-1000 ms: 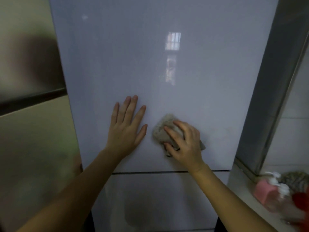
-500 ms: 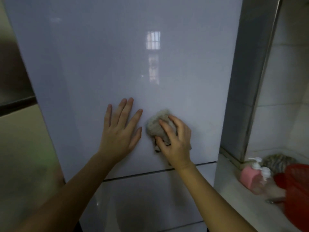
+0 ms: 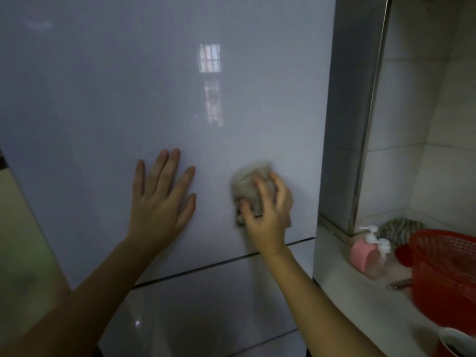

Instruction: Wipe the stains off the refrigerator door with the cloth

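The glossy white refrigerator door (image 3: 159,94) fills most of the view, with a dark seam below it above a lower door panel. My left hand (image 3: 161,199) lies flat on the door, fingers spread, holding nothing. To its right, my right hand (image 3: 268,210) presses a crumpled grey cloth (image 3: 248,184) against the door close to its right edge. The cloth is blurred with motion and partly covered by my fingers. No stains stand out on the door.
Right of the fridge runs a white counter (image 3: 342,287) against a tiled wall. On it stand a pink pump bottle (image 3: 363,251), a clear pump bottle (image 3: 381,261), a red plastic basket (image 3: 448,276) and a striped rag (image 3: 400,228). A beige wall (image 3: 23,240) flanks the left.
My right hand has slid the cloth to the right, away from my left hand and towards the door's right edge. The view has turned right, showing more of the counter.
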A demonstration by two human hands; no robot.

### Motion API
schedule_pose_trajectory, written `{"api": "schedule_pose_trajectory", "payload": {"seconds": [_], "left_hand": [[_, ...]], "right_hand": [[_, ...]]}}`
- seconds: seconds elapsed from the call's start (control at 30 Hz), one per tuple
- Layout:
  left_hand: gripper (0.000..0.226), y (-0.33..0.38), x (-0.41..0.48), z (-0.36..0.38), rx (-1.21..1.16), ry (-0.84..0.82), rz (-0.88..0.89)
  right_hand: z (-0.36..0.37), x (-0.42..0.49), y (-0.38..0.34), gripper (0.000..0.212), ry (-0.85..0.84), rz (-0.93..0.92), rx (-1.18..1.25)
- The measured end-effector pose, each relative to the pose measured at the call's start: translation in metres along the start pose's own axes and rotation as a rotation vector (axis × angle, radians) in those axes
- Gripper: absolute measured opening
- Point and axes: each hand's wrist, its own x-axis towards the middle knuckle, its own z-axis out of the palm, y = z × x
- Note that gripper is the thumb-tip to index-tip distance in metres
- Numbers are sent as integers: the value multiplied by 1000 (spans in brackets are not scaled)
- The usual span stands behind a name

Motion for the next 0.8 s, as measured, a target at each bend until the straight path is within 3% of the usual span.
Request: {"api": "schedule_pose_trajectory", "payload": {"seconds": [0.07,0.1,0.17,0.3,0.4,0.57,0.67,0.73,0.8], "left_hand": [[48,-1,-1,0,0,-1,4],[47,-1,-2,0,-5,-3,2],[47,0,-3,-1,-14,-6,-10],[48,1,-5,-3,-28,-36,-19],[49,1,-5,-4,-44,-55,-22],[49,1,-4,-5,-75,-65,-26],[48,1,-5,-7,-83,-77,-24],[48,1,-4,-10,-79,-97,-18],[48,2,-4,-15,-90,-122,-31]], "right_hand": [[1,-7,3,50,-81,-180,-72],[-1,-5,5,50,-71,-178,-83],[-5,5,12,52,17,-31,-58],[-18,31,34,51,384,393,89],[-20,34,36,53,494,536,152],[2,1,0,52,323,489,79],[12,-20,-26,52,40,155,9],[12,-22,-22,54,-51,-16,-69],[9,-18,-15,52,27,110,-57]]}}
